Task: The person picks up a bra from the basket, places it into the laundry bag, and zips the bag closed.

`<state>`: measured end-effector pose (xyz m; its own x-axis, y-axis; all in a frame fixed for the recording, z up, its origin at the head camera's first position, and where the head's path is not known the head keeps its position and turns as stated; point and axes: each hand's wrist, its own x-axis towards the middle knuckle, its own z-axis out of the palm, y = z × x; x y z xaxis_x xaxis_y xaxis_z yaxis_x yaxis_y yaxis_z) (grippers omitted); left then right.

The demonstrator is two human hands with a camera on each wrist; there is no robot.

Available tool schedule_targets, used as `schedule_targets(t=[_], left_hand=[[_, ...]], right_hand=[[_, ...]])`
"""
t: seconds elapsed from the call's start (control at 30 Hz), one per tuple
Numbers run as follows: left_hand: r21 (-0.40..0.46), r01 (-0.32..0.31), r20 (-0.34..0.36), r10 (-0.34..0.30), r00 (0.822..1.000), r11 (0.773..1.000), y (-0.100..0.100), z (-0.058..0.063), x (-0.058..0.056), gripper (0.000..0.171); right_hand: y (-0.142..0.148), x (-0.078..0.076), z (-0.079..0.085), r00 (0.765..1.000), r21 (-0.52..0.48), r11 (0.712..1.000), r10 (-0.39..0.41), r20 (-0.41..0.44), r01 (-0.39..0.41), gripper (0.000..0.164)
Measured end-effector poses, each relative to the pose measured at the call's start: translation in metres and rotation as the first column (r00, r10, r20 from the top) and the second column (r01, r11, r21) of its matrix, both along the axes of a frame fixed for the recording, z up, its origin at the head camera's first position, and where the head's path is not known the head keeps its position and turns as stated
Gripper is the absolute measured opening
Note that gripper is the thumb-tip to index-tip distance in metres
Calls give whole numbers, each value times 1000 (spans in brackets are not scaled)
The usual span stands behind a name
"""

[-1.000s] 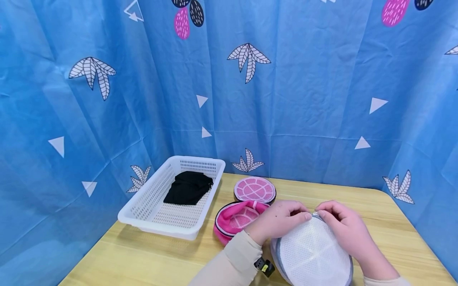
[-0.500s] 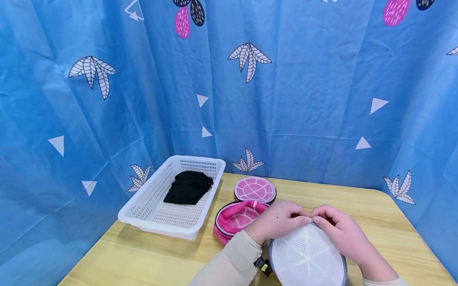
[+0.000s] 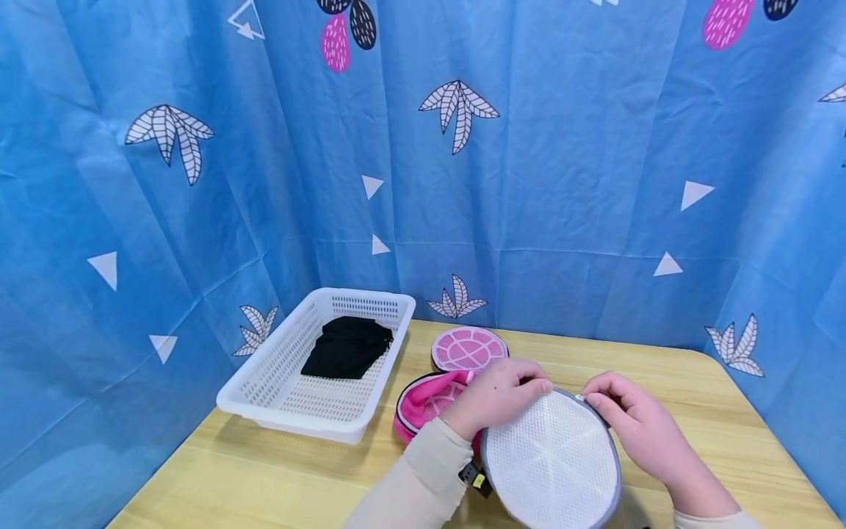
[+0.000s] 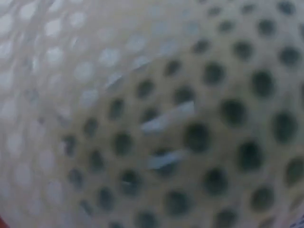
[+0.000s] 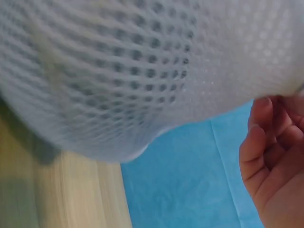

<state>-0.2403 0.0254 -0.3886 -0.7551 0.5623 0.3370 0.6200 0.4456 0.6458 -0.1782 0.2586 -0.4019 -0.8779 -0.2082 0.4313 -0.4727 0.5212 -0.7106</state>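
Observation:
A round white mesh laundry bag [image 3: 551, 463] with grey edging is held tilted at the near side of the table. My left hand [image 3: 500, 397] grips its upper left rim, fingers curled over the edge. At the upper right rim, my right hand [image 3: 637, 430] pinches the edge at what looks like the zipper pull; the pull itself is mostly hidden. White mesh [image 4: 190, 133] fills the left wrist view, and no fingers show there. The right wrist view has the bag's mesh side [image 5: 133, 71] above the curled right hand [image 5: 278, 164].
A pink mesh bag [image 3: 423, 402], its top open, sits partly behind the left wrist. Behind it lies a round pink bag [image 3: 469, 348]. To the left stands a white basket [image 3: 300, 422] with black folded cloth [image 3: 346, 349]. A blue curtain [image 3: 568, 184] borders the wooden table [image 3: 714, 411].
The bag has shifted left and turned its round face more toward the head camera. My left hand moved slightly left with it. The right hand slid left, then back right along the rim.

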Motion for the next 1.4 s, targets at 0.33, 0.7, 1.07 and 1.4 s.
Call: schedule_targets(t=[0.33, 0.7, 1.07, 1.4], left_hand=[[37, -59, 53, 57, 997, 998, -1, 3, 2, 13], [114, 44, 35, -48, 998, 993, 10, 10, 15, 10], [20, 70, 84, -72, 994, 997, 8, 11, 19, 16], [-103, 24, -70, -31, 997, 994, 12, 8, 20, 31]], right_hand=[[2, -2, 3, 988, -32, 989, -143, 59, 145, 18], [8, -2, 13, 947, 0, 948, -320, 10, 320, 26], [1, 3, 12, 970, 0, 970, -241, -11, 241, 21], [-10, 5, 6, 984, 4, 985, -170, -56, 171, 13]])
